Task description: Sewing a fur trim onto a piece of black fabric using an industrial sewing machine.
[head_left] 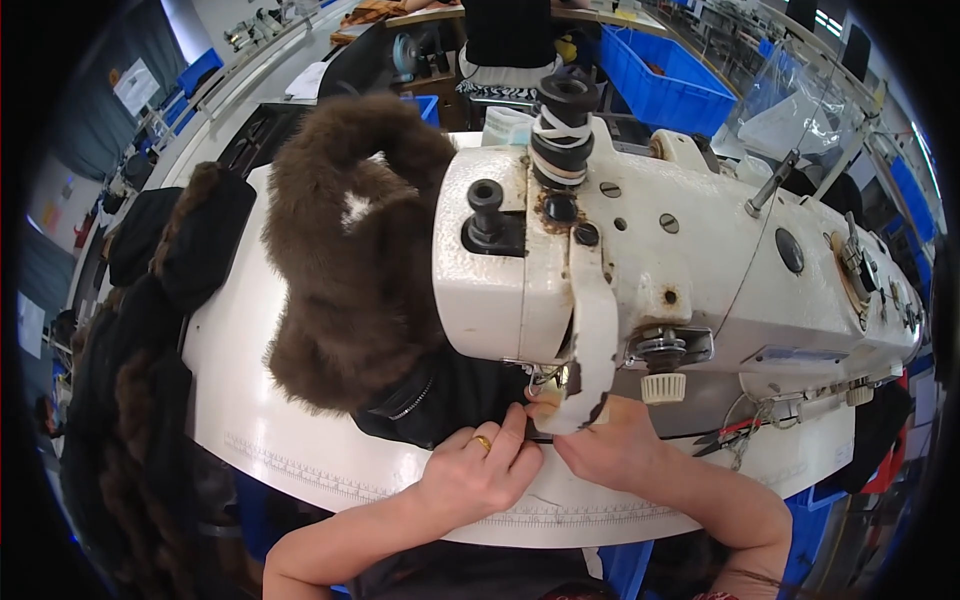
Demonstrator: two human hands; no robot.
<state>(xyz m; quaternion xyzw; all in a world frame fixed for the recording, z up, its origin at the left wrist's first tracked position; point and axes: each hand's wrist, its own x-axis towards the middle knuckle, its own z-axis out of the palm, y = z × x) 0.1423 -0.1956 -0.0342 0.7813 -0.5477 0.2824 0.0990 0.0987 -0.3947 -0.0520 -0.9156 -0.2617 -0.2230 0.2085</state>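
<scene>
A sewing machine with a worn white head stands before me. At its needle lies the black fabric of a piece with thick brown fur and a short metal zip. The fur is heaped left of the machine head. My left hand, with a gold ring, is closed on the fabric's near edge, fingers bent close to the needle. Right of it, my right hand is closed with its fingers drawn together at the needle. A white guard partly hides its fingertips and whatever they pinch.
Red-handled snips lie on the white table, right of my right hand. Black and brown fur pieces hang at the left. A blue crate stands behind the machine, beside a seated person.
</scene>
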